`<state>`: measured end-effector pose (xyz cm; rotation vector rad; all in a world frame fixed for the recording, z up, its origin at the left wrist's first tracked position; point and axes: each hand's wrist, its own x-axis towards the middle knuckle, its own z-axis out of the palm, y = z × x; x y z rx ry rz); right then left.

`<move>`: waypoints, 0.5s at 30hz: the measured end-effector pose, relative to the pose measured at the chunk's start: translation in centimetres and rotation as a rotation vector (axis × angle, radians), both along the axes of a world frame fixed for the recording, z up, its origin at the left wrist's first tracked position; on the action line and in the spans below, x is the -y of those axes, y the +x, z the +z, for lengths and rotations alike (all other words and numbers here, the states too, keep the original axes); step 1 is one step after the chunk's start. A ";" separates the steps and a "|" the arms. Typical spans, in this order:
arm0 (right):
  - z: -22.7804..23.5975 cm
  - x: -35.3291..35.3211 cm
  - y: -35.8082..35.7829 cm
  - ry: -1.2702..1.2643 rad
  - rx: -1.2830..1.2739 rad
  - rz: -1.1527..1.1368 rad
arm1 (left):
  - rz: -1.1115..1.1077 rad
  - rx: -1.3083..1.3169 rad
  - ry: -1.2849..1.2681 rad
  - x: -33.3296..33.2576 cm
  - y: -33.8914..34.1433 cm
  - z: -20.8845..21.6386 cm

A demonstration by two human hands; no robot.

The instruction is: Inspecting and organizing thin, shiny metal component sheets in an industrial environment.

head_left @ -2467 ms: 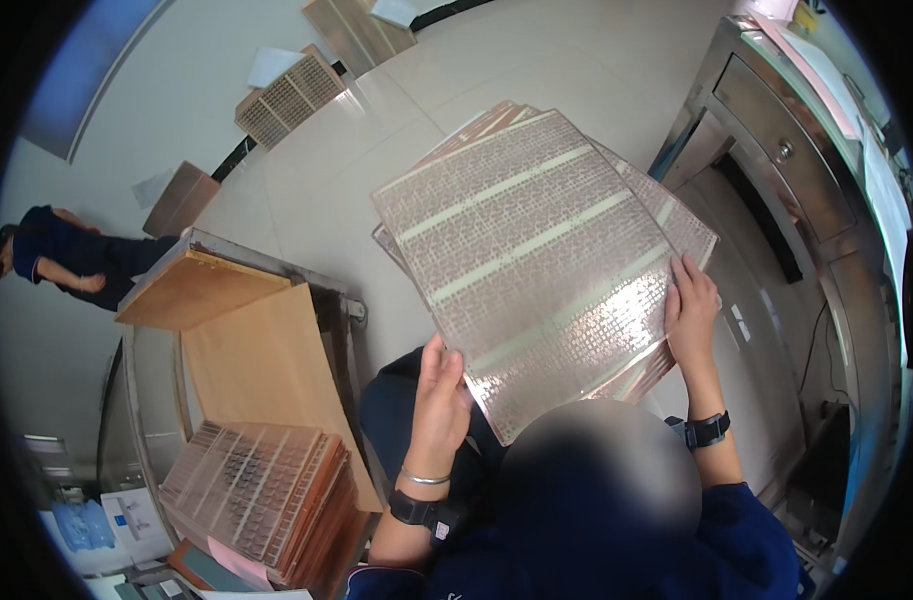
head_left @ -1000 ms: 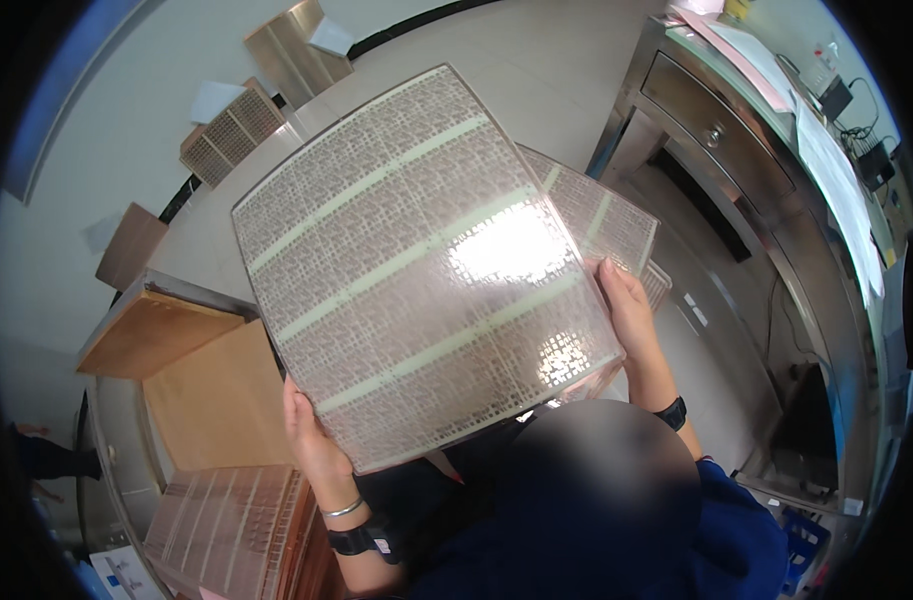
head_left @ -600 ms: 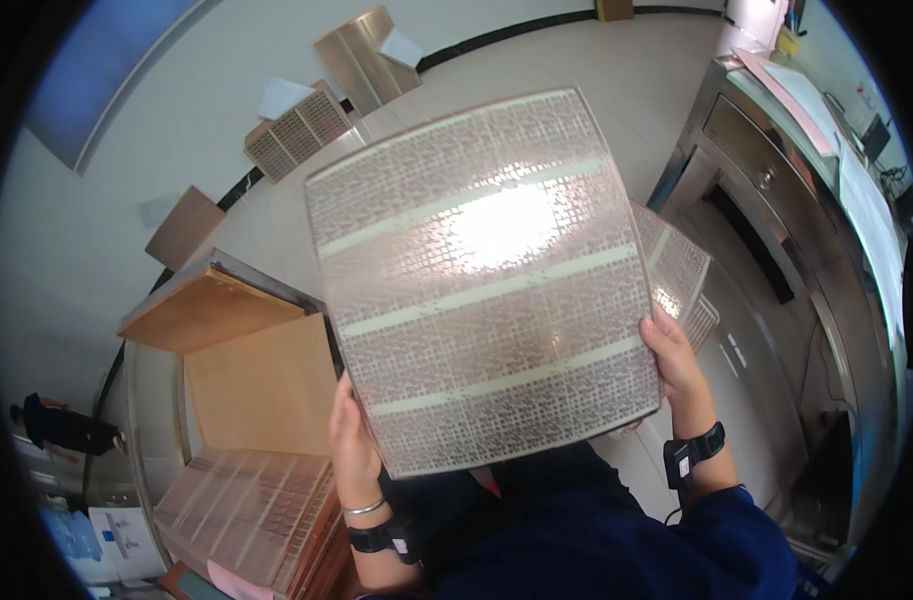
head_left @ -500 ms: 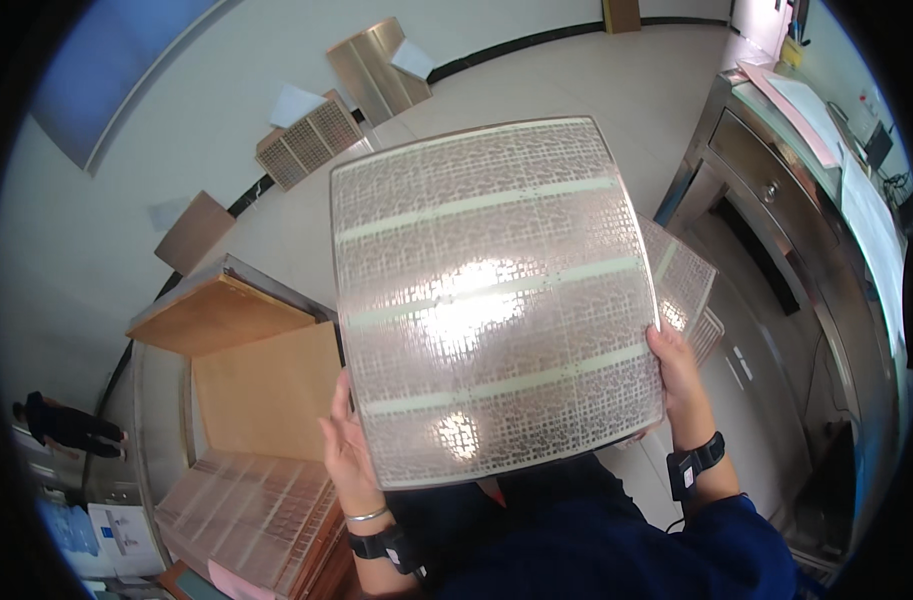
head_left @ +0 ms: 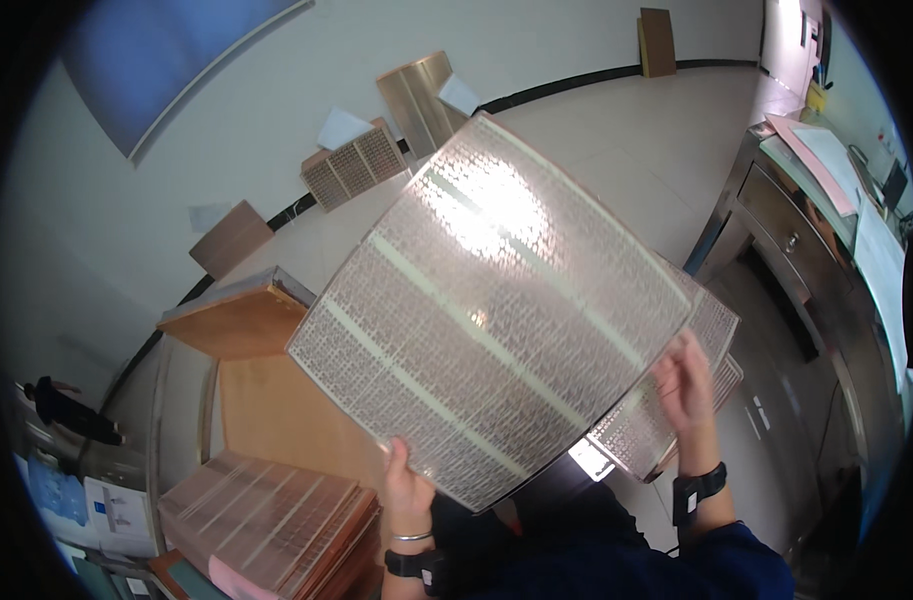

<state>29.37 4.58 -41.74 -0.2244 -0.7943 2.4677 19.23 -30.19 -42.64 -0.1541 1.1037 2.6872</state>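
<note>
Turned since half a second ago, one large rectangular panel of glossy grey-brown mesh pattern with pale green stripes [head_left: 496, 330] now points a corner upward; its stripes, almost level then, slope down to the right.

Biggest of all is a shiny grey metal surface with a drawer [head_left: 771, 205], well apart from the right fingers, beyond them and to the right. Papers lie on it, among them a long pink sheet [head_left: 816, 160]. Next comes a tan plywood sheet [head_left: 286, 410], up and left of the left fingers. The turned panel spans the gap between both hands, a bright glare lying on its far part, away from all the fingers. Similar patterned panels [head_left: 631, 435] sit beneath it, showing on both sides of the right fingers. Left of and below the left fingers stands a stack of reddish-brown panels [head_left: 266, 510].

Smaller still, the left hand [head_left: 408, 495] grips the panel's lower left edge, thumb on top. The right hand [head_left: 688, 385] has its fingers curled at the panel's right corner; whether they grip or merely touch cannot be told. Smallest is a thin silver bracelet [head_left: 411, 538], just below the left hand.
</note>
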 end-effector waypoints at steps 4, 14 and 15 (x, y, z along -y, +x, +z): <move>2.3 -2.4 1.1 0.328 0.212 -0.008 | 0.081 -0.116 -0.136 2.6 -0.4 0.7; 2.9 -0.5 1.0 0.660 0.322 0.335 | 0.260 -0.183 -0.323 3.8 -0.9 1.5; 2.8 -0.5 0.9 0.655 0.308 0.342 | 0.256 -0.183 -0.323 3.7 -1.0 1.6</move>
